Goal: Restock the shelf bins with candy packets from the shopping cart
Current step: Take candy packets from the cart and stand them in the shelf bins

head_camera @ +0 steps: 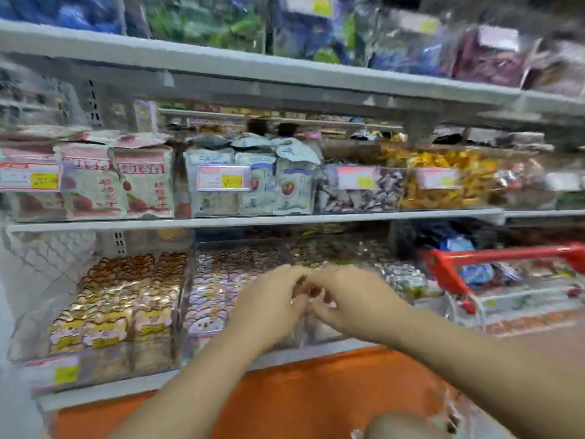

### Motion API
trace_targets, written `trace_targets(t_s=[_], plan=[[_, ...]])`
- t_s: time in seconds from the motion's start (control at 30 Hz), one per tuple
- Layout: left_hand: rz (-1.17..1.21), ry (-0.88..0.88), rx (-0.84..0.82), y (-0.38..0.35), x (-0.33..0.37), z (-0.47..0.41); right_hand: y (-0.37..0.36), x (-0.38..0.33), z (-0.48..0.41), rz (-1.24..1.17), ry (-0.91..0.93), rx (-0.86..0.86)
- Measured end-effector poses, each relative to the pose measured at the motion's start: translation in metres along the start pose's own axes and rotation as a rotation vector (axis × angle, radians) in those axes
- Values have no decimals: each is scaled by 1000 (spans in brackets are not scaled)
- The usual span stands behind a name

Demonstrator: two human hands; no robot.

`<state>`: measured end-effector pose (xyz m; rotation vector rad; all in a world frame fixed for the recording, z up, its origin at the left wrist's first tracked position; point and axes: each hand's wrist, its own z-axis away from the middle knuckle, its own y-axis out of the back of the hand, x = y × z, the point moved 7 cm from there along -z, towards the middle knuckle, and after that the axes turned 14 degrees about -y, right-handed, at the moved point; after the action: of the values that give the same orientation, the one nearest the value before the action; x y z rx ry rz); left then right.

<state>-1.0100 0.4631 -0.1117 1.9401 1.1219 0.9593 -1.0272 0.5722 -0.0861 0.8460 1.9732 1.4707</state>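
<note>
Left hand [269, 299] and right hand [351, 301] met, fingers curled, over a lower shelf bin [202, 345], grasp too blurred to tell; bins looked mostly full, candy packets [478, 273] remained in the shopping cart [506, 250].

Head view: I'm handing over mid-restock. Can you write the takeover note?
Left hand and right hand: fingers curled together over the lower shelf bins; blur hides whether they hold a packet.
Shopping cart: at the right, packets inside.
Done: the lower bins look well filled.
Left: likely move the cart's packets into the bins.
</note>
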Motion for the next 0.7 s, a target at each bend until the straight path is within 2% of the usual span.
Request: trace_targets(t_s=[0.17,0.37,0.47,0.63,0.7], plan=[[174,-196,-44,-69,121,-45,33,116,97,-59,-187,32],[209,-409,-171,-142,239,-75,27,236,203,-67,-478,-108],[183,-450,-239,-169,266,-85,-6,289,237,-20,-601,-275],[172,-455,-375,-200,275,-98,-97,328,263,-7,-701,-709],[169,-438,-416,-206,271,-102,-133,335,263,-53,-747,-767]])
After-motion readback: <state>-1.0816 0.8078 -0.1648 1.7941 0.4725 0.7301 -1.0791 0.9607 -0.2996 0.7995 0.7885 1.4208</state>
